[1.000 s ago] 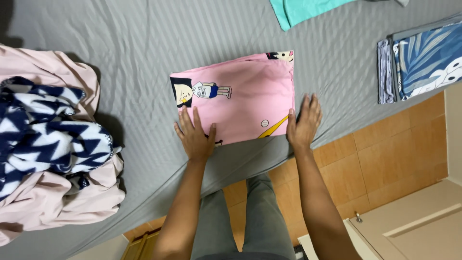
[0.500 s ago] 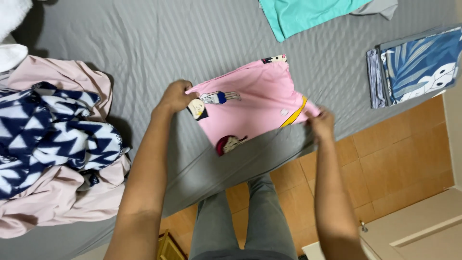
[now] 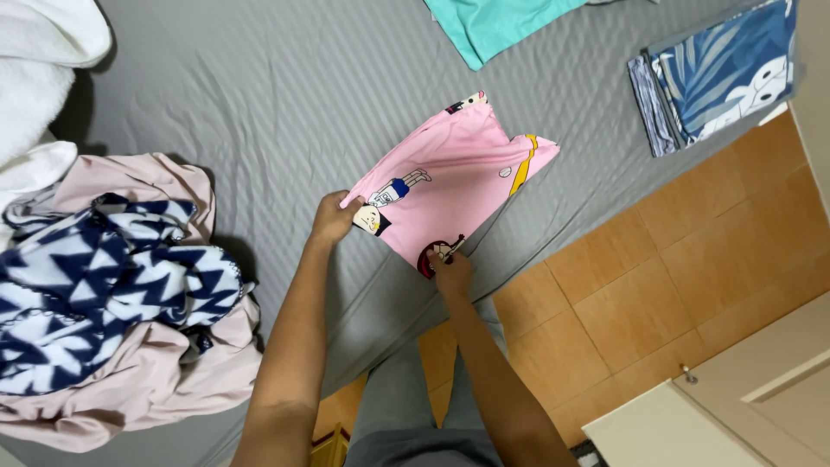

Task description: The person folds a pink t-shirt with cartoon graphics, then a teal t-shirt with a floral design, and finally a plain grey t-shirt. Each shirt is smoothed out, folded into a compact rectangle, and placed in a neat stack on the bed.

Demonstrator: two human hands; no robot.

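Observation:
A folded pink garment (image 3: 450,182) with cartoon prints and a yellow stripe lies slanted near the front edge of a bed with a grey striped sheet (image 3: 285,95). My left hand (image 3: 333,218) pinches its near-left corner and holds it a little off the sheet. My right hand (image 3: 450,270) grips the near-right corner by a dark red print. The far end of the garment rests on the sheet.
A heap of clothes, navy-and-white patterned fabric (image 3: 95,285) over pale pink cloth (image 3: 138,380), sits at the left. White fabric (image 3: 43,52) lies top left. A teal garment (image 3: 493,22) and folded blue leaf-print cloth (image 3: 718,73) lie farther back. Orange floor tiles (image 3: 657,285) and a white cabinet (image 3: 735,406) are on the right.
Both hands went from pressing flat on the garment's near edge to gripping its corners. The garment has been lifted, turned and folded narrower, and my right hand has moved leftward.

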